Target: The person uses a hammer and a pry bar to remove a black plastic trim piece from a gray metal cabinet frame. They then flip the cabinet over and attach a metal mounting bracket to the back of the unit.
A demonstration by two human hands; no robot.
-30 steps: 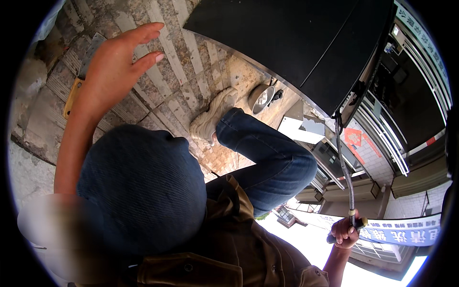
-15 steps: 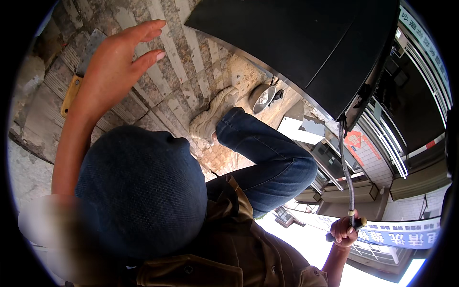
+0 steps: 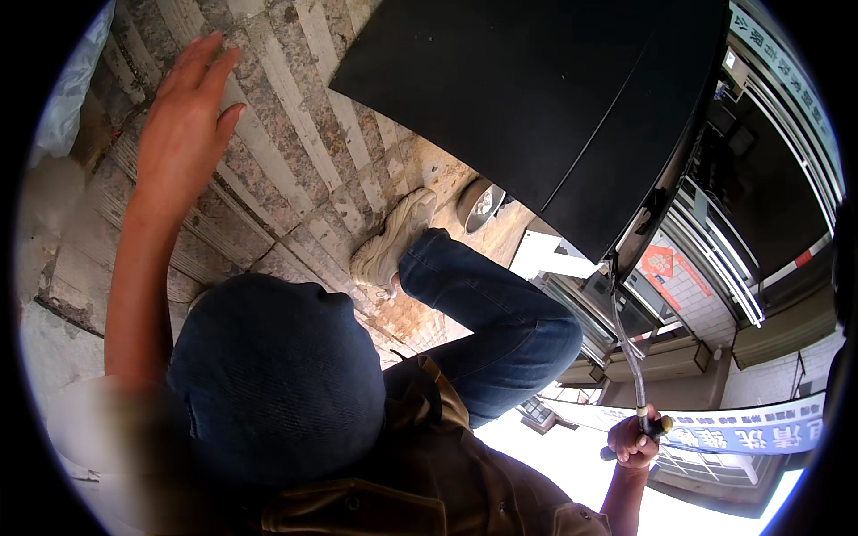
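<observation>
One side free: your left hand (image 3: 181, 125) is held out above or against the striped paving (image 3: 299, 94), fingers loosely apart, thumb spread, nothing visible in it; perhaps for balance.
Crossbar grip: your right hand (image 3: 633, 440) closes its fingers around the crossbar (image 3: 661, 427), whose ends stick out both sides, likely so the whole fist can bear on it.
Grey rod: the slim, slightly bent rod (image 3: 629, 357) runs from that crossbar to the panel's near corner; whether it is fixed there, you cannot tell.
Black panel: the broad panel (image 3: 500, 98) lies beyond your shoe (image 3: 393, 237), apart from your left hand; its support is hidden.
Metal bowl: the bowl (image 3: 466, 204) sits on the ground beside your shoe, probably for easy reach.
</observation>
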